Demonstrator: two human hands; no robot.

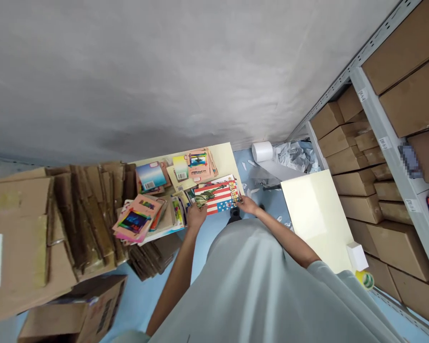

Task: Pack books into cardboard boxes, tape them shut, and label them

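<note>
A book (pixel 216 196) with red and white stripes, stars and a green statue on its cover lies at the front edge of the pale table (pixel 219 155). My left hand (pixel 196 216) is closed on its near left corner. At its right edge, the fingers of my right hand (pixel 248 205) pinch the cover's side. Other books or papers show just behind it, partly hidden. Left of my left hand is a pile of booklets, topped by a pink one with a dark rainbow picture (pixel 134 221). Behind lie a blue-covered book (pixel 150 176) and a yellow one (pixel 181 169).
Flattened cardboard (pixel 89 214) stands packed at the left, above an open carton (pixel 82 309). To the right are a white roll (pixel 262 151), crumpled wrapping (pixel 296 155) and a cream table (pixel 316 214) with a white box (pixel 357 256) and tape (pixel 364 279). Shelves hold cartons (pixel 350 183).
</note>
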